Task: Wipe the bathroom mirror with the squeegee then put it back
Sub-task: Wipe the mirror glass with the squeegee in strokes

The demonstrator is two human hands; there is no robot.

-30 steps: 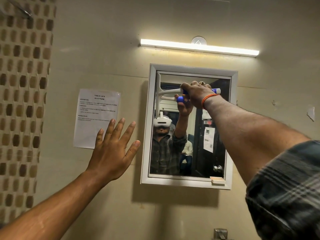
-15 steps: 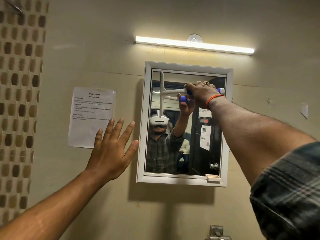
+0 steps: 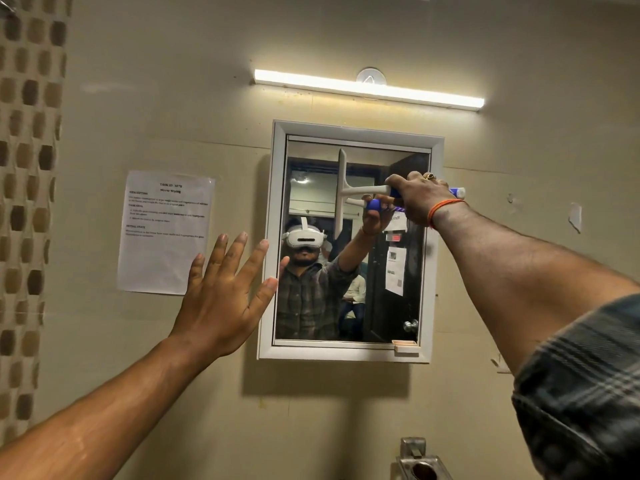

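A white-framed mirror point(image 3: 349, 129) hangs on the beige wall. My right hand point(image 3: 420, 199) is shut on the blue grip of a white squeegee point(image 3: 342, 188). Its blade stands upright against the glass, about mid-width in the upper half. The handle runs level to the right, and its blue end pokes out past my knuckles. My left hand point(image 3: 225, 292) is held up with fingers spread, just left of the mirror's frame, holding nothing. The thumb tip overlaps the frame's left edge.
A printed paper sheet point(image 3: 162, 230) is stuck to the wall left of the mirror. A lit tube light point(image 3: 367, 88) runs above it. A metal fixture point(image 3: 419, 462) juts out below the mirror. Patterned tiles point(image 3: 27, 202) cover the far left.
My right hand has drawn the squeegee rightward across the glass, from the left edge to about mid-width. My left hand has stayed raised beside the frame.
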